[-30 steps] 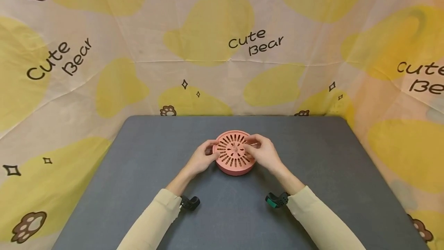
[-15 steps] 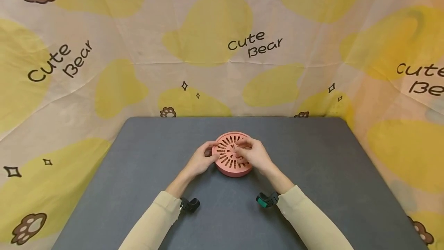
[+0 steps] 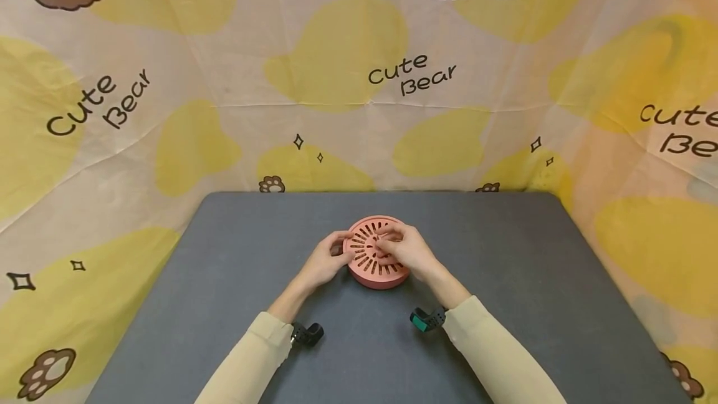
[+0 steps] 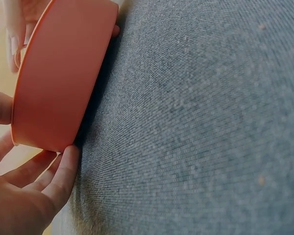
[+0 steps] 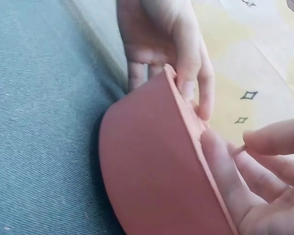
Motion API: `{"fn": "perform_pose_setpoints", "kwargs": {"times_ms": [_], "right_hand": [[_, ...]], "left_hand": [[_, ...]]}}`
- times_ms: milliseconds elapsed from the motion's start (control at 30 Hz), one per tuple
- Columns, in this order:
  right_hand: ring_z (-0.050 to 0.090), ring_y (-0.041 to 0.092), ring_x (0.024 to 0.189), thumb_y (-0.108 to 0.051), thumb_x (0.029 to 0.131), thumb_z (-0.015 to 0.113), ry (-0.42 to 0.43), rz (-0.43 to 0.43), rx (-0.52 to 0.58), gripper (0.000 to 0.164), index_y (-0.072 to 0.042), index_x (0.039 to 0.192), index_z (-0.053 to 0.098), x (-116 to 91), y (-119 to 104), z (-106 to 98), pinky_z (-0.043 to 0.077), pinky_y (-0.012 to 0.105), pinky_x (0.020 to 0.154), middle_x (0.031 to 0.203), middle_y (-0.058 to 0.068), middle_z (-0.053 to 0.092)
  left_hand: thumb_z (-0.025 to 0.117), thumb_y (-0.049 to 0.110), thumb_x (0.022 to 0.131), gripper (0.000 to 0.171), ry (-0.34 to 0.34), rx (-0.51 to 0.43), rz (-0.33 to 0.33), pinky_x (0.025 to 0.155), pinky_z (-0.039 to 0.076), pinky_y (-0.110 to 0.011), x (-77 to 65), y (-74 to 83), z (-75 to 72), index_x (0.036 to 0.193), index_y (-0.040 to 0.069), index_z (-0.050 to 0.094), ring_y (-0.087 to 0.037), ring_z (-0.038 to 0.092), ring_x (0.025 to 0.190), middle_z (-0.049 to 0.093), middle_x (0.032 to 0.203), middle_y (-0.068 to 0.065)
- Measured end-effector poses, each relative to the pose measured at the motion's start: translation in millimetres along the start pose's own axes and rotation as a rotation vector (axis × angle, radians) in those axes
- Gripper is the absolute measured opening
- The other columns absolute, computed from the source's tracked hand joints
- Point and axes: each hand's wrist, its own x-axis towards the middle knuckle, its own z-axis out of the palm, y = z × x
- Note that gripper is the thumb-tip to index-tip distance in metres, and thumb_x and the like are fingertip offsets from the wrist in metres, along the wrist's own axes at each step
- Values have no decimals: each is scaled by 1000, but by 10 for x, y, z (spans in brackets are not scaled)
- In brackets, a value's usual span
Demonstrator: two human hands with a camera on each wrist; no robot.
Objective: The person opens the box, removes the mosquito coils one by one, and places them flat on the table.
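Note:
A round pink box with a lid cut with radiating slots stands at the table's middle. My left hand holds its left side, thumb at the upper rim; in the left wrist view the fingers lie along the lower wall. My right hand reaches over the lid from the right and covers part of it. In the right wrist view its thumb and finger pinch a thin knob that sticks up from the lid.
The grey table lies under the box and both arms. Behind it and at the sides hangs a printed cloth. Black bands with small modules sit on both wrists.
My right hand has moved left from the right part of the lid to its centre and pinches the knob. My left hand keeps its hold on the side.

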Motion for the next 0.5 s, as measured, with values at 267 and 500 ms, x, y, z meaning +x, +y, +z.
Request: {"fn": "perform_pose_setpoints", "kwargs": {"times_ms": [267,500], "right_hand": [[70,26,85,-4,101,62,-38,37,-9,33,3,133,60,29,-14,-27,60,40,75,106,23,68],[72,25,80,-1,100,62,-49,26,-10,33,5,132,61,46,-34,-34,60,39,75,103,24,70]], "left_hand": [[67,11,99,42,-7,16,1,89,53,-40,-4,21,2,140,9,57,-29,61,120,60,135,-14],[65,13,100,42,3,54,7,93,52,-46,-5,35,4,140,9,57,-32,60,122,59,137,-16]]}}
